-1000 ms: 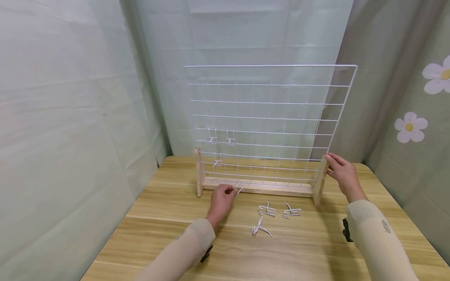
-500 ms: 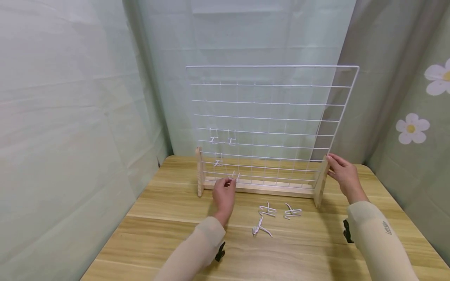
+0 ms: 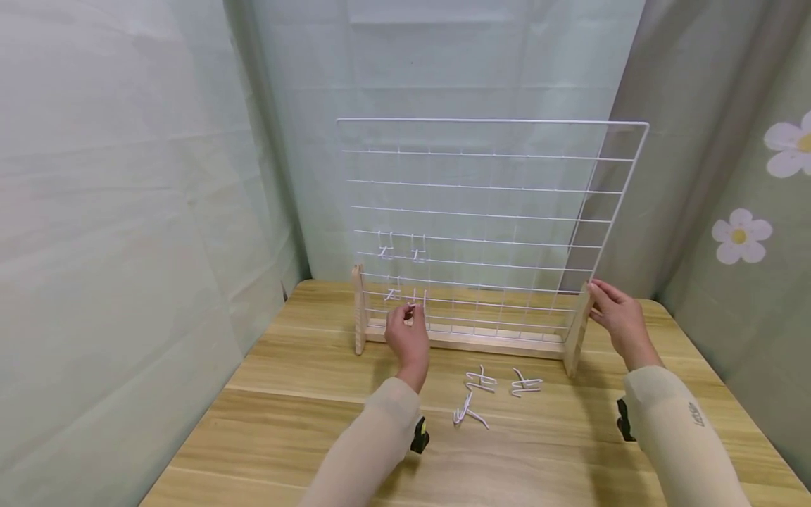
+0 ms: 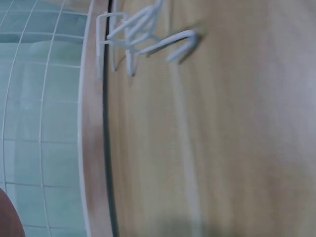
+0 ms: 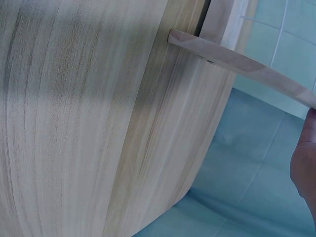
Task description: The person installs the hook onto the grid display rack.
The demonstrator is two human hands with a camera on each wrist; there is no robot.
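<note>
My left hand [image 3: 408, 341] pinches a white wire hook [image 3: 425, 298] by its lower part, its prongs pointing up at the lower left of the white wire grid [image 3: 488, 188]. Only a sliver of that hand [image 4: 7, 217] shows in the left wrist view. My right hand [image 3: 621, 322] grips the top of the wooden side post [image 3: 576, 331] at the grid's right end. In the right wrist view, its fingers meet the post [image 5: 247, 64] at the edge. Several white hooks hang on the grid's left side, among them an upper hook [image 3: 385, 251] and a lower hook [image 3: 393, 293].
On the wooden table [image 3: 291, 394] in front of the stand lie three loose hooks: a left hook [image 3: 483, 381], a right hook [image 3: 526, 383] and a nearer hook [image 3: 469, 414]. A wooden base bar [image 3: 488, 343] joins the posts. Pale curtains [image 3: 127, 211] surround the table.
My left hand has risen from near the base bar to the grid's lower wires, carrying the hook up with it. My right hand has stayed on the post.
</note>
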